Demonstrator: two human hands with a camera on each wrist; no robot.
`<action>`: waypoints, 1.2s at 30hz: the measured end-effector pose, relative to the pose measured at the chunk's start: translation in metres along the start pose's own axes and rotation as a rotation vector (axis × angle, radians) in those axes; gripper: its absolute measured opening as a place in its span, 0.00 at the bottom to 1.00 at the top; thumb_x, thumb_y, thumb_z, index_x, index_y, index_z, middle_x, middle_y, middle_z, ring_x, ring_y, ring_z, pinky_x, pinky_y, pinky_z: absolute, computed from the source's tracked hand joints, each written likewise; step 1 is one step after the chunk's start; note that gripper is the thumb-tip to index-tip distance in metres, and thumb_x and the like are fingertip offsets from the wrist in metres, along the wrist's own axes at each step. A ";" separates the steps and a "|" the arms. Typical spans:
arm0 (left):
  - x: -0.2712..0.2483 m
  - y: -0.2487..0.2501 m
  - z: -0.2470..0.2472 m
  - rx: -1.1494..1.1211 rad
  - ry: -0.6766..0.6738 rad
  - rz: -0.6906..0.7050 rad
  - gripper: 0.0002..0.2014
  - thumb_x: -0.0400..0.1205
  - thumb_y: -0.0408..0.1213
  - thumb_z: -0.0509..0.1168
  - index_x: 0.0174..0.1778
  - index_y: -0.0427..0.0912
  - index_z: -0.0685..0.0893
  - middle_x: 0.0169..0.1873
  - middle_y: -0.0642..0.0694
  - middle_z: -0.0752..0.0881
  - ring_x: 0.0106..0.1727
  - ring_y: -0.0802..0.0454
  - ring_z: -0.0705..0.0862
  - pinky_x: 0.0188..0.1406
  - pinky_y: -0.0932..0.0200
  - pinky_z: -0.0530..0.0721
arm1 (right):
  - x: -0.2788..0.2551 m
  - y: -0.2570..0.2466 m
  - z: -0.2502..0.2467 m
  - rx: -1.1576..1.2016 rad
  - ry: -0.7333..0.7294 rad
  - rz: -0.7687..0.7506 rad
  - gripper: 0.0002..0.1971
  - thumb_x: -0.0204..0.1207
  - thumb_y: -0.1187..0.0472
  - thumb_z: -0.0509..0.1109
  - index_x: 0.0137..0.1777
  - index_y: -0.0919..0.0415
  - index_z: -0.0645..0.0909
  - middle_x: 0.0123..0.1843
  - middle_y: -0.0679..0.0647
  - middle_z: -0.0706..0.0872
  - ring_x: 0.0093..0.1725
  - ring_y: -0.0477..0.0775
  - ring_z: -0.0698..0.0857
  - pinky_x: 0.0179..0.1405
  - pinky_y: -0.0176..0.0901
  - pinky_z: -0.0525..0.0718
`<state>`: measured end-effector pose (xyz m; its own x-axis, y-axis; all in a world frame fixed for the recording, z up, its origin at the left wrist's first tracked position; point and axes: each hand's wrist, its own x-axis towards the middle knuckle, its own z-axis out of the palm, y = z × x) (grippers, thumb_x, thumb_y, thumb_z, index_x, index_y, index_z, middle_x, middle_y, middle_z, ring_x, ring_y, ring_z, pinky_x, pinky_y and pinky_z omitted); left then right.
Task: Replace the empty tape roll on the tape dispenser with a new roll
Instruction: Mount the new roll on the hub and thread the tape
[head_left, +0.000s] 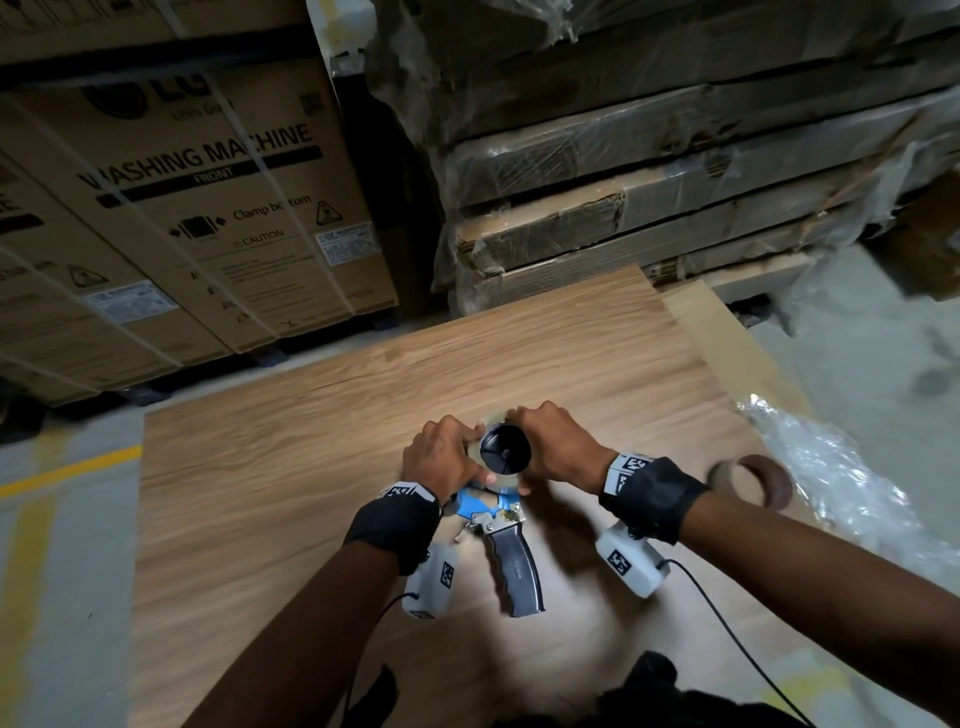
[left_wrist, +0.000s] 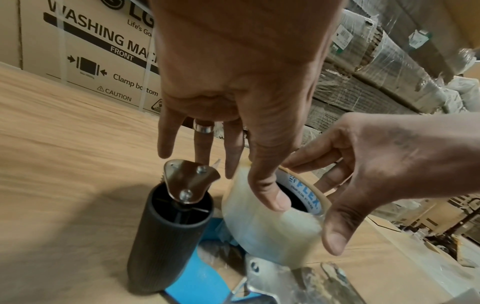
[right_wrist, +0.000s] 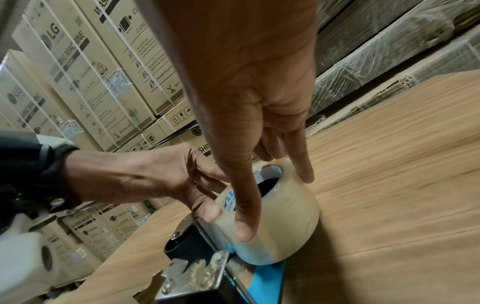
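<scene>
Both hands press new roll — wooden board's near edge

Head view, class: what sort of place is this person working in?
Probably a warehouse or stockroom: strapped brown cardboard washing-machine cartons stand stacked, flat cardboard packs in clear plastic wrap are piled beside them, and the grey concrete floor carries yellow lines.

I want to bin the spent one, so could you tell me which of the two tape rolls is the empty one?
The bare brown cardboard ring lying alone on the board, right of the right hand. The other roll is thick with clear tape and held by both hands on the dispenser.
</scene>
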<state>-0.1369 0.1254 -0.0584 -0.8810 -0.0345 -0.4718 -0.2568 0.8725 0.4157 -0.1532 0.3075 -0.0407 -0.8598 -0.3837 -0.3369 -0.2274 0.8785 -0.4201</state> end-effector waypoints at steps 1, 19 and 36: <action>0.002 0.000 -0.001 0.001 -0.006 -0.001 0.39 0.54 0.58 0.85 0.63 0.57 0.87 0.60 0.49 0.87 0.61 0.44 0.86 0.50 0.53 0.80 | 0.001 0.001 0.000 -0.006 -0.009 0.001 0.40 0.47 0.51 0.93 0.61 0.60 0.84 0.56 0.61 0.91 0.56 0.66 0.88 0.51 0.52 0.87; 0.007 0.002 0.006 -0.016 0.012 -0.024 0.40 0.57 0.53 0.86 0.68 0.61 0.85 0.60 0.47 0.86 0.64 0.44 0.83 0.53 0.54 0.77 | 0.001 0.003 0.003 -0.014 -0.034 0.018 0.36 0.55 0.59 0.90 0.64 0.64 0.80 0.61 0.64 0.88 0.59 0.70 0.86 0.52 0.53 0.82; 0.002 0.008 0.006 -0.003 0.007 -0.020 0.41 0.57 0.53 0.86 0.69 0.57 0.85 0.63 0.45 0.85 0.66 0.42 0.82 0.58 0.51 0.79 | 0.006 0.009 0.013 0.011 0.011 0.003 0.30 0.56 0.57 0.88 0.58 0.60 0.83 0.56 0.60 0.89 0.53 0.69 0.88 0.47 0.51 0.84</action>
<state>-0.1382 0.1350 -0.0606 -0.8784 -0.0556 -0.4747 -0.2757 0.8703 0.4082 -0.1543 0.3093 -0.0567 -0.8655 -0.3779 -0.3290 -0.2199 0.8765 -0.4283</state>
